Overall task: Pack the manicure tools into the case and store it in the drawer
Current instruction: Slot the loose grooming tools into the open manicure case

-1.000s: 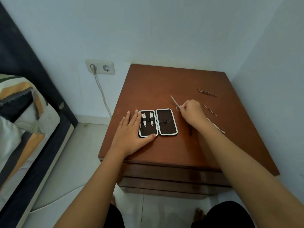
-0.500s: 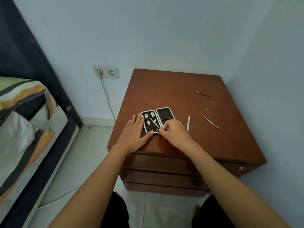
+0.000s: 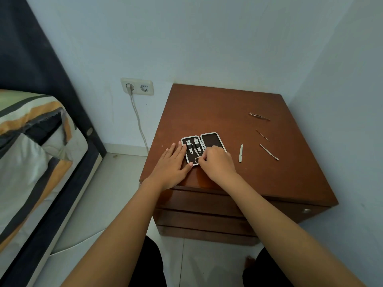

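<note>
2 clippers strapped in case (image 3: 203, 147), right hand (image 3: 215, 162) pinching scissors (image 3: 195, 157) in, left hand (image 3: 172, 162) flat/open steadying; 4 tools loose, drawer (image 3: 199, 200) shut.

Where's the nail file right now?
In the head view, the nail file lies loose on the nightstand top, just right of the right hand and left of the cuticle pusher.

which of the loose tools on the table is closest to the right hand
The flat nail file, lying just right of the right hand; the other three tools lie farther right.
</note>
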`<state>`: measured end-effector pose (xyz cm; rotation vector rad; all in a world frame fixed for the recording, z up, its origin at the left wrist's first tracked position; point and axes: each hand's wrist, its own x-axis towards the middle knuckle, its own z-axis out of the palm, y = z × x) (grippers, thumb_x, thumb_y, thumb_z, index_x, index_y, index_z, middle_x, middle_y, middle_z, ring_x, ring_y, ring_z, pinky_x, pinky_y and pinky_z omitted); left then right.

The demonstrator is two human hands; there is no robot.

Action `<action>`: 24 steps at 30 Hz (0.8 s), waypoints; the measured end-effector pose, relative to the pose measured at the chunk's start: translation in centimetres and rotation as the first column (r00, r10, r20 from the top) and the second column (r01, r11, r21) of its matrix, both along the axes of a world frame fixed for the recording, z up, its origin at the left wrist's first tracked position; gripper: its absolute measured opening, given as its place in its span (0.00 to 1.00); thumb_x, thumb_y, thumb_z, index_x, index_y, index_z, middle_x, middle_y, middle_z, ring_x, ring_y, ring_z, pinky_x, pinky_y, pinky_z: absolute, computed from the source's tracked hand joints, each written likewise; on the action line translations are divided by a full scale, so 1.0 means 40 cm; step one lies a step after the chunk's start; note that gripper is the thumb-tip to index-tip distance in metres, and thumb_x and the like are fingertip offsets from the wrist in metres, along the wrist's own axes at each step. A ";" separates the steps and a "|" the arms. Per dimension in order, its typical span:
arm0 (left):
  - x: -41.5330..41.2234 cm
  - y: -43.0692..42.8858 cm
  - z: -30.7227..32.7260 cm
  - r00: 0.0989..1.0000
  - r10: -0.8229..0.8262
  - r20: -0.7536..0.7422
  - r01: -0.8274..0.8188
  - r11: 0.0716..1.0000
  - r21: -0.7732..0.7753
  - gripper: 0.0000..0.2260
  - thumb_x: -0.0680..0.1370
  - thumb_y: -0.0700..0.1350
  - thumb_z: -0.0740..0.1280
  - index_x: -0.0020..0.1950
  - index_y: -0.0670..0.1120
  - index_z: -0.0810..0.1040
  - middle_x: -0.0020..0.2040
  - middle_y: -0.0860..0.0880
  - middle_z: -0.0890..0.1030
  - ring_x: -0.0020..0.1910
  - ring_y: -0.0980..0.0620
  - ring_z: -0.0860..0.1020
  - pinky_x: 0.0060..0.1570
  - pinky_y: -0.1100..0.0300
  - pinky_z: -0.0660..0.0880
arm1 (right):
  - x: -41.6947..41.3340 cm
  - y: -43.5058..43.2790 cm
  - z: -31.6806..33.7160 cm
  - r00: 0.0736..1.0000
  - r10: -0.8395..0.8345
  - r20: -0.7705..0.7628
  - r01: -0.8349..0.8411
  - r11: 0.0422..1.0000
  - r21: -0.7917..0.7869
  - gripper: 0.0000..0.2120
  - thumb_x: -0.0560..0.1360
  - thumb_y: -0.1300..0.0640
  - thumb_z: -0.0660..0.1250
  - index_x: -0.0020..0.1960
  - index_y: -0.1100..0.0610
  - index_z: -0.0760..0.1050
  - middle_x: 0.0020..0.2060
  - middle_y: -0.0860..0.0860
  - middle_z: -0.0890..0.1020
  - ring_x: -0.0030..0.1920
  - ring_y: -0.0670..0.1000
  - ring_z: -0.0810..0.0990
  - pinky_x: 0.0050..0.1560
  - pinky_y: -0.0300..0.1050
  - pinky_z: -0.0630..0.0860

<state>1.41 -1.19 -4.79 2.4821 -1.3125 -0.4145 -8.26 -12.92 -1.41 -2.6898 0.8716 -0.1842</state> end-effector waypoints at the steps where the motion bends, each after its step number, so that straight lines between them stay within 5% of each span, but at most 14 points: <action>1: 0.000 0.001 0.000 1.000 0.000 0.000 0.000 1.000 -0.002 0.30 0.81 0.58 0.50 0.77 0.47 0.43 0.79 0.49 0.43 0.77 0.52 0.39 0.73 0.56 0.39 | -0.002 0.003 -0.005 0.999 0.004 0.041 -0.004 1.000 -0.015 0.10 0.76 0.55 0.59 0.47 0.59 0.77 0.49 0.55 0.79 0.53 0.57 0.75 0.53 0.51 0.70; 5: -0.005 0.004 -0.004 1.000 -0.001 0.028 0.001 1.000 -0.013 0.30 0.81 0.58 0.49 0.77 0.47 0.42 0.79 0.49 0.43 0.77 0.52 0.39 0.73 0.57 0.38 | -0.036 0.002 -0.045 0.964 0.141 0.227 -0.112 0.984 -0.140 0.08 0.76 0.56 0.61 0.49 0.57 0.77 0.48 0.52 0.78 0.52 0.54 0.76 0.49 0.50 0.70; 14: -0.013 0.003 -0.012 0.996 0.011 0.093 -0.008 0.999 -0.032 0.30 0.81 0.58 0.47 0.77 0.48 0.40 0.79 0.50 0.43 0.76 0.53 0.39 0.70 0.60 0.36 | -0.062 -0.011 -0.085 0.913 0.317 0.256 -0.270 0.942 -0.201 0.15 0.75 0.58 0.60 0.60 0.58 0.75 0.57 0.53 0.79 0.60 0.54 0.75 0.56 0.51 0.73; 19: -0.015 0.004 -0.021 0.990 0.033 0.136 -0.023 0.997 -0.072 0.35 0.75 0.65 0.42 0.77 0.48 0.42 0.78 0.51 0.44 0.76 0.55 0.40 0.71 0.61 0.36 | -0.047 -0.164 -0.037 0.877 0.082 0.473 -0.079 0.997 -0.025 0.14 0.74 0.58 0.57 0.58 0.57 0.75 0.56 0.54 0.77 0.58 0.54 0.75 0.58 0.50 0.71; 24: -0.016 0.000 -0.031 0.982 0.063 0.179 -0.045 0.994 -0.103 0.38 0.71 0.68 0.39 0.77 0.50 0.43 0.78 0.52 0.46 0.76 0.56 0.42 0.72 0.61 0.38 | 0.001 -0.437 -0.005 0.936 -0.194 0.293 0.183 0.981 0.064 0.19 0.77 0.59 0.58 0.67 0.59 0.67 0.67 0.56 0.71 0.67 0.56 0.69 0.68 0.52 0.66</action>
